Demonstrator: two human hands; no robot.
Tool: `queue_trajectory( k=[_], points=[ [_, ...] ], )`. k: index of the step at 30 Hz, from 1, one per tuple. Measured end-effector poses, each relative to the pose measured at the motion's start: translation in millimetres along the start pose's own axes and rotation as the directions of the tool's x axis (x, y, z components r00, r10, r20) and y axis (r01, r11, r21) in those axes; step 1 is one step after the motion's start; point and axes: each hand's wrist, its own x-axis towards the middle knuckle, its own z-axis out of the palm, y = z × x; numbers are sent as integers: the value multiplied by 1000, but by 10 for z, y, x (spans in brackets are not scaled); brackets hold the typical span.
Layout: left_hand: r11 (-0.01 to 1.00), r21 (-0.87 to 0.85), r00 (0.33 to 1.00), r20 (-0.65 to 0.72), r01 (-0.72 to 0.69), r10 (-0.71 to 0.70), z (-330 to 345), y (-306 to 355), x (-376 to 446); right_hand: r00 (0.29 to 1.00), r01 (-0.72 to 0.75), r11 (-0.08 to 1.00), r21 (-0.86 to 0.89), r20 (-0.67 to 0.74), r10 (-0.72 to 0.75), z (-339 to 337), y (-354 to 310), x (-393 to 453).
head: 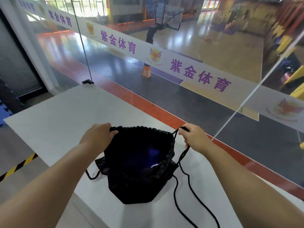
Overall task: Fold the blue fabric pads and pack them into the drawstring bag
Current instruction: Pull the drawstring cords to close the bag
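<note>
Head: glass wall (164,99) beyond bag (136,178)

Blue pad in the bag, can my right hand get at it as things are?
Probably yes: the bag mouth gapes open above the blue pad, but the right hand must first release the cord.

**White table with a black bag on it**

A white table (56,116) with a plain matte top stands against a glass wall on its far right side. A black drawstring bag (138,170) sits on the near part of the top, mouth open and facing up, with a glimpse of blue fabric (153,152) inside. Its black cords (184,191) trail over the surface to the near right, and one loops out at the bag's left.
</note>
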Motion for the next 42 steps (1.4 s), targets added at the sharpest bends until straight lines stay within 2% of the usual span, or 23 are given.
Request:
queue_trajectory(
  k=[5,8,11,13,15,17,19,21,23,26,29,32,34,36,39,42],
  points=[
    [997,61,993,-100,-56,62,-257,130,20,969,157,963,217,-222,-108,-133,-323,-24],
    [985,146,983,-150,-88,110,-477,279,89,964,203,938,281,-227,-140,-213,-579,-51],
    [981,154,982,-126,-121,141,-702,327,201,974,160,940,300,-204,-100,-320,-766,9],
    [983,91,973,-156,-157,170,-890,338,306,965,162,939,304,-248,-86,-452,-924,68],
    [983,-18,958,-231,-180,171,-1145,386,420,925,238,917,321,-364,-112,-603,-1122,108],
    [969,-171,938,-328,-178,114,-1432,459,529,863,359,865,349,-477,-166,-748,-1310,155],
    [911,-363,931,-361,-197,58,-1659,495,614,854,376,873,311,-482,-196,-838,-1435,199],
    [846,-496,962,-266,-195,66,-1744,485,644,907,226,972,69,-379,-184,-894,-1458,225],
    [832,-534,987,-129,-148,93,-1687,434,644,952,50,987,-149,-293,-93,-899,-1417,212],
    [762,-643,996,-28,-81,83,-1491,332,663,959,-37,990,-135,-284,-3,-792,-1366,159],
    [612,-791,996,58,8,62,-1336,254,720,939,-20,985,-169,-342,-40,-658,-1373,99],
    [483,-873,971,173,73,165,-1298,206,758,962,-14,982,-186,-271,-37,-622,-1395,118],
    [528,-848,925,234,44,299,-1262,164,766,990,-64,955,-288,-138,25,-615,-1406,115],
    [647,-760,905,234,-58,355,-1183,120,790,996,-92,896,-435,-60,73,-575,-1406,102],
    [777,-604,941,127,-177,313,-1051,109,861,995,-99,744,-660,-76,66,-538,-1363,139],
    [878,-401,956,15,-263,294,-1002,118,947,990,-111,686,-719,-137,17,-607,-1283,207]
  ],
)
